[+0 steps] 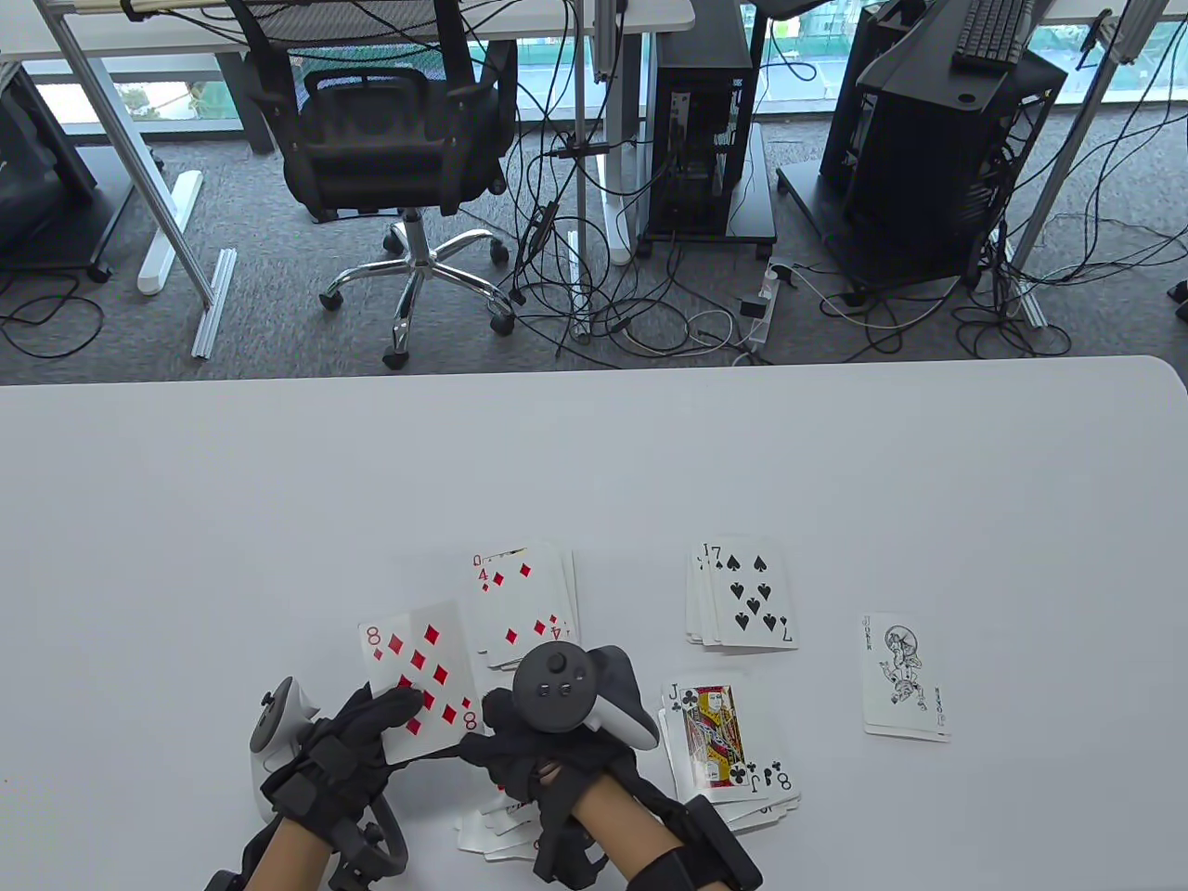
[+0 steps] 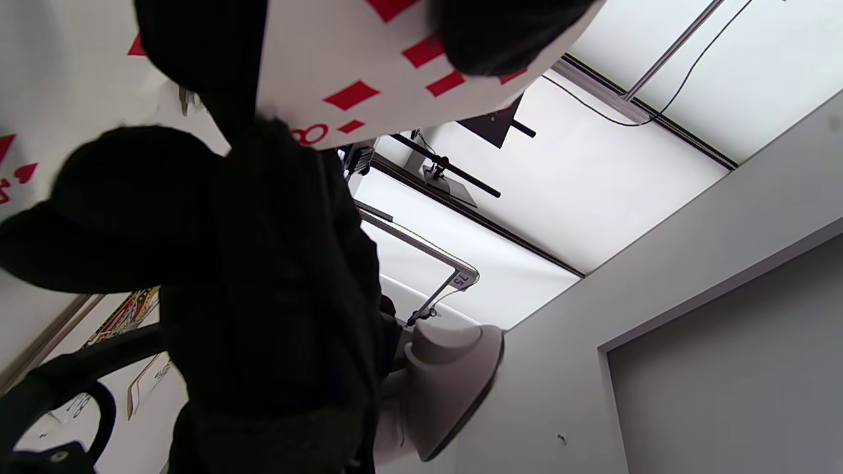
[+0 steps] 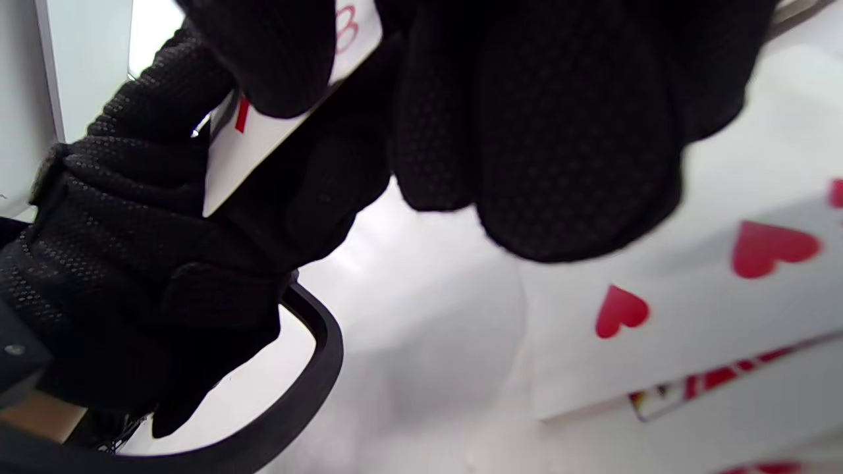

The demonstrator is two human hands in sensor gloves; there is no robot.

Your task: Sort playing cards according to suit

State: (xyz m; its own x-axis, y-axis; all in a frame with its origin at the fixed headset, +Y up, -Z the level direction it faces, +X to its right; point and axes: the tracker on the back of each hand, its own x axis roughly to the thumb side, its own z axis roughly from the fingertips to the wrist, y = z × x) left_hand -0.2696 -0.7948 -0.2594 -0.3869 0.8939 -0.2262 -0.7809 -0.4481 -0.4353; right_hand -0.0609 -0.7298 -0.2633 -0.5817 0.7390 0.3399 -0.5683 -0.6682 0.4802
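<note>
An office — swivel chair [image 1: 390, 158], desks, computer towers [image 1: 701, 121], tangled floor cables [image 1: 631, 316].

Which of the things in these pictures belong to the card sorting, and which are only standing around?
Belong to the job:
8 of diamonds, held by both hands
left hand
right hand
diamond pile
spade pile
club pile
heart cards
joker

Just lying about:
office chair
computer towers
floor cables
</note>
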